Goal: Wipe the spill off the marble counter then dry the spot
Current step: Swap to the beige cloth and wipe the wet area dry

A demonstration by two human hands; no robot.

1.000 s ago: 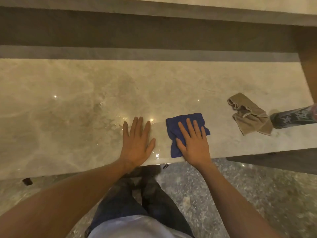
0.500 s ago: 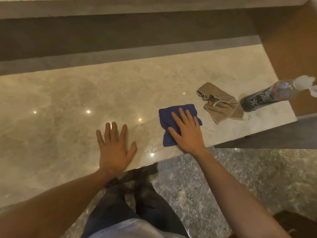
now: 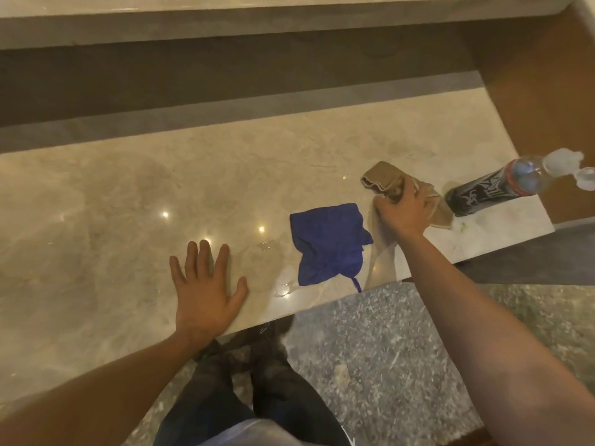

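My left hand (image 3: 206,291) lies flat and open on the counter (image 3: 96,220), holding nothing. My right hand (image 3: 404,209) is closed around the tan cloth (image 3: 380,178), next to the bottle (image 3: 492,191). The blue cloth (image 3: 330,241) sits loose near the front edge, with no hand on it. Just beside it I see small wet marks (image 3: 273,268) between it and my left hand. I think the wiping is mostly done and the drying is not yet started

Dim warm light, spot glare on marble counter (image 3: 128,201), soft blur, edges warped
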